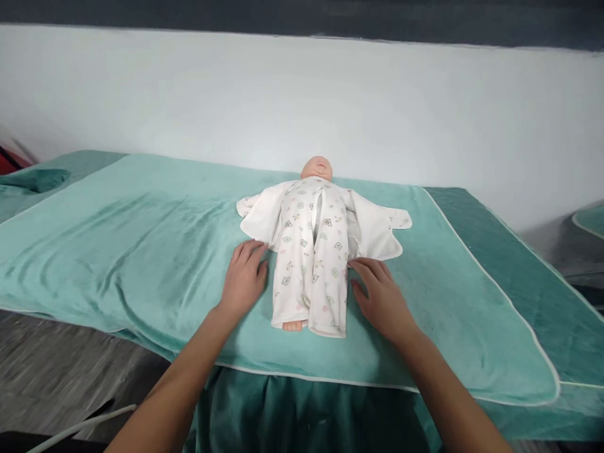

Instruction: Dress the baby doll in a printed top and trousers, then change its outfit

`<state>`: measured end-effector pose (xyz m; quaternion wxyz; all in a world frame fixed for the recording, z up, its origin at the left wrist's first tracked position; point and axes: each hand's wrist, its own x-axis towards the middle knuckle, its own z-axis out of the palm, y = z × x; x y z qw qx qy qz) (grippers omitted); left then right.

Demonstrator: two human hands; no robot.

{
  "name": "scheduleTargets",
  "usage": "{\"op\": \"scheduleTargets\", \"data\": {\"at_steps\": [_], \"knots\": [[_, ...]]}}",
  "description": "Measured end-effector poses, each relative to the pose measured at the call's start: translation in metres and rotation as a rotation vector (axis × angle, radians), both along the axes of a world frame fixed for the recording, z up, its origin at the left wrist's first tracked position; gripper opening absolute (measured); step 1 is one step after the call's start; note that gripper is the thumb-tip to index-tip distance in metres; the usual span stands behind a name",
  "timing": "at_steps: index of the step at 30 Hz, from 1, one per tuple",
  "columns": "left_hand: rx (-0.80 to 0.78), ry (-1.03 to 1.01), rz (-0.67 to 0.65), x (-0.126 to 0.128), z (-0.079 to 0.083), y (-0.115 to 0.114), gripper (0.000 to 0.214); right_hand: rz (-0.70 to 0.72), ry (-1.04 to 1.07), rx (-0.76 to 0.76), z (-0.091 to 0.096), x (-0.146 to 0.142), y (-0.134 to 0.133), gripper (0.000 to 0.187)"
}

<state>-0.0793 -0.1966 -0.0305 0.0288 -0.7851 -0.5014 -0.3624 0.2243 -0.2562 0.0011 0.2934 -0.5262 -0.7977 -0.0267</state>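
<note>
A baby doll (317, 168) lies on its back, head toward the wall. White pants with small printed animals (312, 277) cover its front from chest to feet, with a narrow gap or fold down the upper middle. Under them a white baby top (372, 223) spreads open to both sides, sleeves out. My left hand (245, 277) is beside the doll, fingers stretched out and tips at the top's lower left edge. On the other side, my right hand (380, 296) has its fingertips at the pants' edge, thumb apart. A bare foot (292, 326) shows at one pant leg.
Beneath the doll is a light green blanket (155, 251) with pale edging, wrinkled on the left. It covers a table with a darker green cloth (528, 283). A white wall (189, 100) stands behind. A pale cable (85, 425) runs at the lower left.
</note>
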Motion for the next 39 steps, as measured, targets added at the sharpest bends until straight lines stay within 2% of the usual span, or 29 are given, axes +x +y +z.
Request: {"op": "scheduleTargets", "data": {"at_steps": [4, 8, 11, 14, 18, 20, 22, 23, 25, 27, 29, 32, 35, 37, 39], "knots": [[-0.07, 0.192, -0.009, 0.005, -0.001, 0.035, 0.035, -0.036, -0.179, -0.055, -0.008, -0.007, 0.036, 0.024], [-0.08, 0.26, -0.03, 0.014, 0.008, 0.052, 0.026, -0.072, -0.238, -0.077, -0.007, -0.01, 0.05, 0.017], [-0.088, 0.239, -0.036, 0.012, 0.01, 0.054, 0.024, -0.075, -0.214, -0.092, -0.007, -0.008, 0.049, 0.013], [-0.087, 0.181, -0.04, 0.006, 0.007, 0.046, 0.024, -0.049, -0.175, -0.099, -0.008, -0.004, 0.045, 0.012], [-0.101, 0.051, -0.105, -0.003, 0.0, 0.038, 0.021, 0.003, 0.015, -0.079, -0.011, 0.012, 0.045, 0.013], [-0.116, -0.064, -0.107, -0.007, -0.002, 0.041, 0.022, -0.144, 0.127, 0.005, -0.012, 0.028, 0.051, 0.016], [-0.127, -0.193, -0.017, -0.01, -0.004, 0.047, 0.023, -0.416, 0.155, 0.054, -0.011, 0.047, 0.06, 0.025], [-0.134, -0.248, 0.056, -0.011, -0.004, 0.052, 0.023, -0.549, 0.138, 0.02, -0.01, 0.056, 0.065, 0.032], [-0.158, -0.308, 0.219, -0.014, -0.005, 0.063, 0.024, -0.748, 0.113, -0.152, -0.005, 0.07, 0.075, 0.044], [-0.206, -0.292, 0.364, -0.016, -0.004, 0.075, 0.028, -0.826, 0.124, -0.352, 0.002, 0.078, 0.087, 0.047], [-0.273, -0.234, 0.476, -0.016, -0.003, 0.085, 0.033, -0.801, 0.148, -0.472, 0.012, 0.08, 0.099, 0.037], [-0.35, -0.173, 0.568, -0.016, 0.0, 0.095, 0.035, -0.685, 0.195, -0.483, 0.03, 0.07, 0.119, 0.02], [-0.375, -0.171, 0.591, -0.016, 0.001, 0.098, 0.035, -0.537, 0.408, -0.28, 0.051, 0.038, 0.128, 0.023], [-0.379, -0.188, 0.607, -0.017, 0.002, 0.097, 0.036, -0.337, 0.549, -0.114, 0.064, 0.006, 0.123, 0.021], [-0.378, -0.206, 0.625, -0.017, 0.002, 0.096, 0.037, -0.085, 0.494, -0.049, 0.071, -0.027, 0.11, 0.015]]}}
